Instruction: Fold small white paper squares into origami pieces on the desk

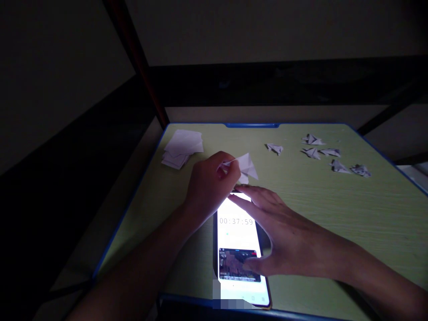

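Observation:
My left hand (209,185) is closed in a pinch on a partly folded white paper piece (246,167), held just above the table beyond a lit phone (239,249). My right hand (279,227) lies open and flat, fingers stretched out over the phone's right side and top, thumb near the lower part of the screen. The phone lies flat near the table's front edge and shows a timer and a small video picture.
The small table (334,214) has a pale green top and a blue rim. A stack of white paper squares (182,149) sits at the far left. Several folded paper pieces (321,154) lie scattered at the far right. Dark surroundings and a slanted pole (140,67) stand behind.

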Demonstrator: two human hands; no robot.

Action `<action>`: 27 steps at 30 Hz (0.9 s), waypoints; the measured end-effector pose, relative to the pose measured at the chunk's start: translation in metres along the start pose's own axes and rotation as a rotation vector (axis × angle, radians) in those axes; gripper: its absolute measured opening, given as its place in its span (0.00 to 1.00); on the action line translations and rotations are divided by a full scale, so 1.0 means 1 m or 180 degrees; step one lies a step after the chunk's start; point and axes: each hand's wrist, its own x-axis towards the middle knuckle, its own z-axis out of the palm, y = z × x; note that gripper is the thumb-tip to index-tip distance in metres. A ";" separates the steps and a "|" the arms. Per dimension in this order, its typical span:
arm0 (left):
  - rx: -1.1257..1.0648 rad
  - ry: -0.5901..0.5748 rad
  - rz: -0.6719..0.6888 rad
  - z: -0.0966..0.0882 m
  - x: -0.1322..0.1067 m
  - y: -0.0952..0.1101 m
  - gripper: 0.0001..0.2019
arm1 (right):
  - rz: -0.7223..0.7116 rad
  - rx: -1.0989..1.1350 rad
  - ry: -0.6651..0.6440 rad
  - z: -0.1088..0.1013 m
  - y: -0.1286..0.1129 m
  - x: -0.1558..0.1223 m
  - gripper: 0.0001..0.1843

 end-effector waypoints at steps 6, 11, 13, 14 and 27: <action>0.0004 0.0017 0.0028 0.001 0.000 -0.001 0.05 | 0.0097 0.0173 -0.0103 -0.007 0.002 -0.001 0.52; 0.0060 -0.0025 -0.0029 0.001 -0.001 0.000 0.05 | 0.0208 0.0222 -0.0071 -0.008 0.002 -0.001 0.52; 0.0106 -0.0058 -0.0032 0.001 -0.002 0.000 0.05 | 0.0175 0.0140 -0.0088 -0.007 0.001 0.000 0.53; 0.0119 -0.0075 -0.0031 0.001 -0.002 0.000 0.05 | 0.0154 0.0092 -0.0086 -0.006 0.000 0.000 0.53; 0.0170 -0.0209 -0.0040 0.000 -0.002 0.002 0.06 | -0.0005 -0.0151 0.0050 -0.002 -0.004 0.003 0.53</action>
